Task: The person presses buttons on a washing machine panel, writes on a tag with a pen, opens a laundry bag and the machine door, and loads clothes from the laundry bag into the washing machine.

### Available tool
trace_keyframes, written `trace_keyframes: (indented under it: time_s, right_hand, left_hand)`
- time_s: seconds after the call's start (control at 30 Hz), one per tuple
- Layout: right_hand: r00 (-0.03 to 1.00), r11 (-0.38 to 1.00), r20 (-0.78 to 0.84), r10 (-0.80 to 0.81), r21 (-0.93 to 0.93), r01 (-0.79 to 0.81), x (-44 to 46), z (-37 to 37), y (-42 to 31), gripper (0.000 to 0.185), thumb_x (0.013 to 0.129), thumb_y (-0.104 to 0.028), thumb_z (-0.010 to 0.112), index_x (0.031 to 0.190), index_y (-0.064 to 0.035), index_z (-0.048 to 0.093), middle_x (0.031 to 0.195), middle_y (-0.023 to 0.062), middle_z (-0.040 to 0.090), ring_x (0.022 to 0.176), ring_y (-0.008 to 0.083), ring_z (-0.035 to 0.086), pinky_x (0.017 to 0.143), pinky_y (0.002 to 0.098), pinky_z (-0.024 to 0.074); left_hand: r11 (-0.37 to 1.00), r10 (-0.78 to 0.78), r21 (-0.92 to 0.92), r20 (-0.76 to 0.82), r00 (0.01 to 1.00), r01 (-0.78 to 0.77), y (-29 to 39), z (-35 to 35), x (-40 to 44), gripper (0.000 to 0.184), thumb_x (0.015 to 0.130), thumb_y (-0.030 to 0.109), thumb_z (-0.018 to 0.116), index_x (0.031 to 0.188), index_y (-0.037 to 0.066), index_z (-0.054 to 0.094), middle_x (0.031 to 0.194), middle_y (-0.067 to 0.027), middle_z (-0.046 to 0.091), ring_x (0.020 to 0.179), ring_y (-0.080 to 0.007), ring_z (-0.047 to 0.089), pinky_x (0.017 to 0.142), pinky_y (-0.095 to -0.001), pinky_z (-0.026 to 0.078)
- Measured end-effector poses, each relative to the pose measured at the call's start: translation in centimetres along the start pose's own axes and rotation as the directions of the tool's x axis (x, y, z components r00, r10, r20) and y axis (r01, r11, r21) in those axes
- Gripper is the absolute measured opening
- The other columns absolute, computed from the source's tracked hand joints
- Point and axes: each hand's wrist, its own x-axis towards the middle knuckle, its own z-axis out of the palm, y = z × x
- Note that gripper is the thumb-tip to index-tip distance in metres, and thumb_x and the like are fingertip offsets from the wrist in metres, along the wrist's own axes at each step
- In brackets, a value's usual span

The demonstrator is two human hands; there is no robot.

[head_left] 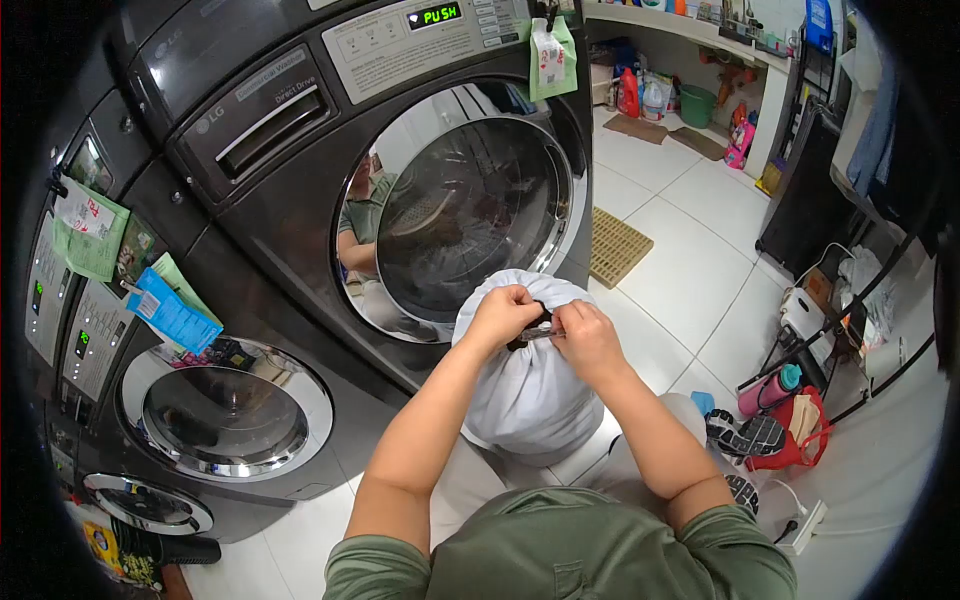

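Note:
A stuffed white cloth bag stands upright between my knees, its top gathered into a bunch. My left hand is closed at the bag's neck, its fingertips pinching a dark cord-like tie. From the other side my right hand pinches the same dark tie, with thumb and fingers pressed together. A small clear or shiny piece shows between the two hands, too small to make out. Just behind the bag is the shut round glass door of a dark washer.
More front-loading machines line the left, with green and blue packets hanging from them. A yellow-brown slatted mat lies on the white tiles. At right are a dark suitcase, a pink bottle, a red bag and shoes.

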Motion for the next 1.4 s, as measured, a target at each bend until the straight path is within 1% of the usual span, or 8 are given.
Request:
trace_keyframes:
  time_s: [0.23, 0.37, 0.47, 0.7, 0.87, 0.97, 1.13, 1.4]
  right_hand:
    - [0.947, 0.822, 0.189, 0.259, 0.472, -0.319, 1.2, -1.2, 0.3, 0.020, 0.069, -0.005, 0.074, 0.085, 0.0017, 0.065, 0.087, 0.0128, 0.064, 0.073, 0.0265, 0.063, 0.068, 0.0335, 0.0508]
    - [0.999, 0.988, -0.021, -0.026, 0.152, 0.029, 1.1, -0.3, 0.3, 0.018, 0.072, -0.004, 0.073, 0.088, 0.0001, 0.067, 0.083, 0.0113, 0.062, 0.072, 0.0248, 0.062, 0.066, 0.0342, 0.0500]
    - [0.990, 0.920, -0.004, 0.138, 0.372, -0.126, 0.7, -0.6, 0.2, 0.009, 0.078, -0.001, 0.070, 0.086, 0.0007, 0.065, 0.077, 0.0073, 0.061, 0.069, 0.0180, 0.058, 0.063, 0.0301, 0.0465]
    - [0.852, 0.267, 0.420, 0.312, 0.822, -0.502, 0.9, 0.0, 2.5, 0.005, 0.086, -0.006, 0.068, 0.085, -0.0015, 0.065, 0.084, -0.0028, 0.060, 0.077, 0.0062, 0.052, 0.072, 0.0245, 0.0444]
    - [0.981, 0.907, 0.147, 0.127, 0.382, -0.175, 1.6, -1.6, -0.7, 0.019, 0.076, -0.008, 0.075, 0.089, -0.0001, 0.064, 0.081, 0.0109, 0.058, 0.072, 0.0238, 0.061, 0.067, 0.0317, 0.0493]
    - [0.981, 0.905, 0.130, 0.145, 0.383, -0.185, 1.2, -1.1, -0.3, 0.019, 0.074, -0.006, 0.074, 0.089, 0.0004, 0.064, 0.084, 0.0134, 0.060, 0.072, 0.0272, 0.062, 0.067, 0.0323, 0.0491]
    - [0.769, 0.014, 0.534, 0.352, 0.819, -0.574, 0.7, -0.7, 2.7, 0.008, 0.088, -0.006, 0.067, 0.090, -0.0016, 0.061, 0.087, -0.0012, 0.060, 0.076, 0.0054, 0.055, 0.069, 0.0226, 0.0453]
    - [0.906, 0.610, 0.318, 0.278, 0.670, -0.423, 2.0, -2.6, 1.2, 0.008, 0.088, -0.003, 0.064, 0.092, 0.0024, 0.060, 0.090, 0.0038, 0.056, 0.084, 0.0128, 0.055, 0.078, 0.0248, 0.0451]
  left_hand:
    - [0.973, -0.038, -0.229, 0.024, 0.999, 0.042, 2.0, -0.7, -0.6, 0.008, 0.078, 0.009, 0.062, 0.072, 0.004, 0.061, 0.067, 0.0005, 0.058, 0.060, -0.0076, 0.051, 0.054, -0.0242, 0.039]
    - [0.994, -0.018, -0.110, 0.081, 0.997, 0.027, 2.8, -0.8, -1.1, 0.007, 0.078, 0.011, 0.063, 0.075, 0.004, 0.062, 0.068, 0.0010, 0.059, 0.059, -0.0071, 0.051, 0.053, -0.0232, 0.038]
    - [1.000, 0.006, 0.000, 0.080, 0.997, -0.006, 2.6, -1.4, -1.1, 0.009, 0.082, 0.013, 0.063, 0.081, 0.004, 0.064, 0.070, 0.0022, 0.058, 0.061, -0.0061, 0.050, 0.054, -0.0219, 0.039]
    - [0.960, 0.230, -0.157, -0.041, 0.972, -0.234, -0.6, -0.2, 0.2, 0.011, 0.088, 0.011, 0.063, 0.084, 0.001, 0.064, 0.076, 0.0014, 0.061, 0.067, -0.0068, 0.054, 0.061, -0.0233, 0.044]
    - [0.977, -0.022, -0.209, 0.114, 0.993, 0.046, 1.7, -0.9, -0.4, 0.012, 0.085, 0.014, 0.060, 0.082, 0.003, 0.063, 0.069, 0.0007, 0.058, 0.059, -0.0068, 0.051, 0.054, -0.0223, 0.039]
    - [0.952, -0.064, -0.294, 0.069, 0.996, 0.082, 2.5, -0.8, -0.5, 0.012, 0.085, 0.015, 0.060, 0.080, 0.004, 0.063, 0.068, 0.0009, 0.058, 0.058, -0.0068, 0.049, 0.052, -0.0228, 0.038]
    - [0.949, 0.244, -0.185, -0.083, 0.966, -0.256, -0.8, 0.4, 0.0, 0.015, 0.094, 0.016, 0.061, 0.096, 0.001, 0.062, 0.083, -0.0005, 0.060, 0.077, -0.0080, 0.056, 0.070, -0.0232, 0.046]
    - [0.818, 0.539, 0.272, -0.055, 0.840, -0.507, 2.5, 0.0, -3.3, 0.018, 0.084, 0.011, 0.073, 0.098, 0.000, 0.070, 0.088, -0.0087, 0.069, 0.076, -0.0135, 0.065, 0.070, -0.0276, 0.052]
